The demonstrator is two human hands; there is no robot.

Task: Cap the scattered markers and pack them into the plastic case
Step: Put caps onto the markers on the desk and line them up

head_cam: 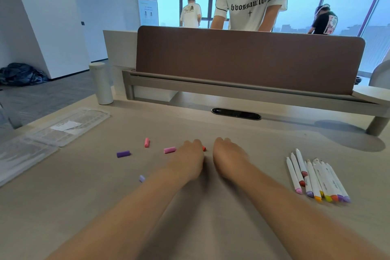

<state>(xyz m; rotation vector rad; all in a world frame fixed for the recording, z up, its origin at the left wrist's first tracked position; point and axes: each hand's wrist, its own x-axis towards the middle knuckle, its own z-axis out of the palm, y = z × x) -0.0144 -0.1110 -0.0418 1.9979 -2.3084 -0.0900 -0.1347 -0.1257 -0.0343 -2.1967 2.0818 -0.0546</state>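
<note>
Left hand (pixel 190 159) and right hand (pixel 228 157) lie side by side, knuckles up, on the pale beige desk (pixel 84 207). Fingers bend away from the camera and the tips are hidden, so grip cannot be told for either. A small red marker cap (pixel 204 148) peeks out at the left hand's fingers.

Loose to the left:
- pink cap (pixel 169 150)
- salmon cap (pixel 147 142)
- purple cap (pixel 123 153)
- lilac cap (pixel 142 178)

The white-barrelled markers (pixel 316 177) lie bunched well to the right. The clear plastic case (pixel 63 126) lies open at the far left, with a white cylindrical bottle (pixel 100 83) behind it.
</note>
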